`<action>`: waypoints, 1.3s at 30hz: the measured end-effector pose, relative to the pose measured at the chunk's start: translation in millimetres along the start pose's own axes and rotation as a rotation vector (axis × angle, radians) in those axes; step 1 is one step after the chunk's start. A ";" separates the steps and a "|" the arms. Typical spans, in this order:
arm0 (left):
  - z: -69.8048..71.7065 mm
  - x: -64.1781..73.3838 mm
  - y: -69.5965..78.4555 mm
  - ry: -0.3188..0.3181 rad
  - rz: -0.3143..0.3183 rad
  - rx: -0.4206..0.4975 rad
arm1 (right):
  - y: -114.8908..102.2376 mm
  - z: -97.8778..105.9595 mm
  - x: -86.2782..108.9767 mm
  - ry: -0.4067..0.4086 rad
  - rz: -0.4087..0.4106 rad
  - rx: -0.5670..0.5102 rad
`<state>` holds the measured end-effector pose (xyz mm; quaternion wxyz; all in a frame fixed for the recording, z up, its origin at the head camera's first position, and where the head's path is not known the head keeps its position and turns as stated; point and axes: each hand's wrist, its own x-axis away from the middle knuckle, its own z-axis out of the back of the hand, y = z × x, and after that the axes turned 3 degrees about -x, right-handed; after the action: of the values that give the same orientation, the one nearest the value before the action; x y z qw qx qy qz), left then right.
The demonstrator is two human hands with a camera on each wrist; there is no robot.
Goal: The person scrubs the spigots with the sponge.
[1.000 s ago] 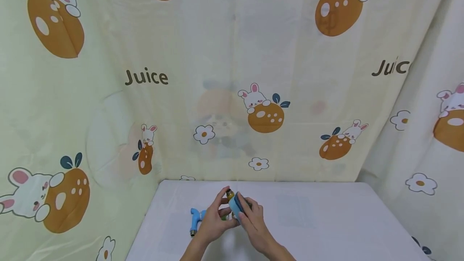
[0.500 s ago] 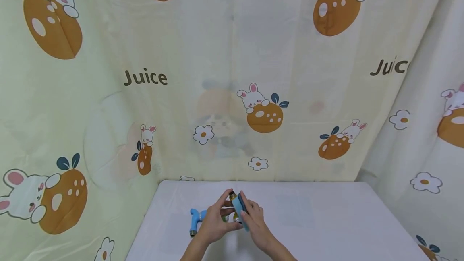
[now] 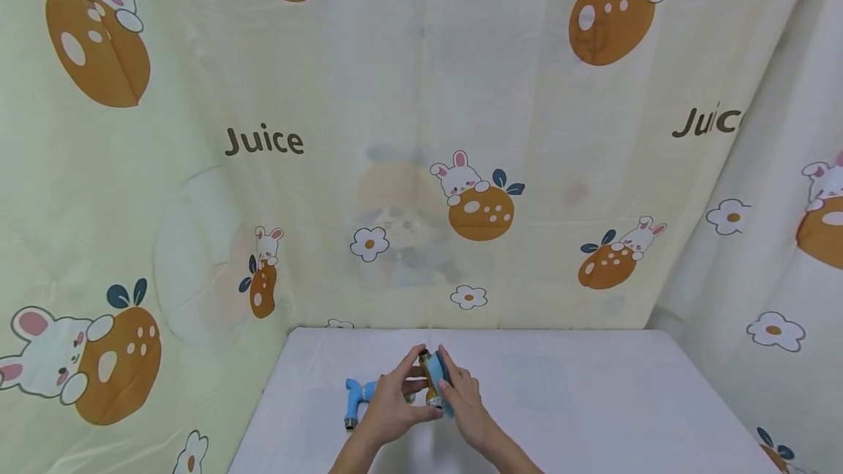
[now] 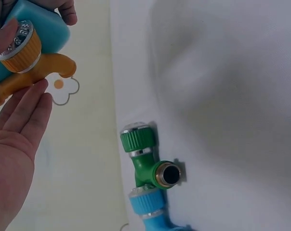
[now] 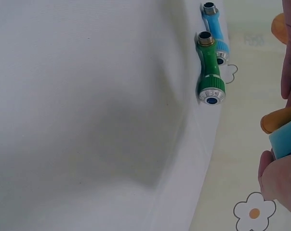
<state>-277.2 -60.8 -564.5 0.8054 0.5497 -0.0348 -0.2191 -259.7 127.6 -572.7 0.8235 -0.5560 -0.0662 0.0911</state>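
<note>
Cream curtain (image 3: 424, 115) fills the view before me, printed with white rabbits leaning over spotted orange fruit, outlined flowers and the dark word "Juice"; it appears twice, the right-hand print cut off by the curtain's edge. Against it stands a white-topped table (image 3: 560, 401). Two bare hands meet near the middle. The left hand (image 3: 394, 401) has thumb and fingertips at opposite ends of a yellow-orange tap (image 4: 44, 65), pinching it above the tabletop. The right hand (image 3: 464, 404) holds a two-tone blue sponge (image 4: 46, 24) between thumb and fingers, pressed against the tap's right side. A second ago the sponge lay across more of the tap; now it stands along its side, with more yellow showing. Just left of the hands, a blue tap (image 3: 358, 395) lies on the table, unmoved. Just beside it lies a green tap (image 5: 211, 65), mostly hidden behind the left hand from the head view. Smallest of all, the silver ring on the yellow-orange tap's knob carries raised lettering (image 4: 19, 34), too small to read
</note>
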 end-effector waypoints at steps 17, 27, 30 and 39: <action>-5.3 2.8 4.5 -0.061 -0.008 0.091 | 2.5 4.9 -9.9 0.028 -0.110 -0.091; -6.2 3.2 7.6 -0.072 -0.020 0.120 | 7.1 6.1 -12.3 0.065 -0.145 -0.082; -6.4 3.9 8.6 -0.076 -0.009 0.133 | 8.8 7.8 -12.8 0.084 -0.159 -0.054; -1.3 5.7 4.1 -0.007 0.056 0.178 | 13.7 13.4 -6.7 0.229 -0.105 0.021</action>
<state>-270.4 -60.6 -562.4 0.7589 0.6172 -0.0726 -0.1944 -270.1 143.3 -580.4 0.8351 -0.5499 0.0001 -0.0153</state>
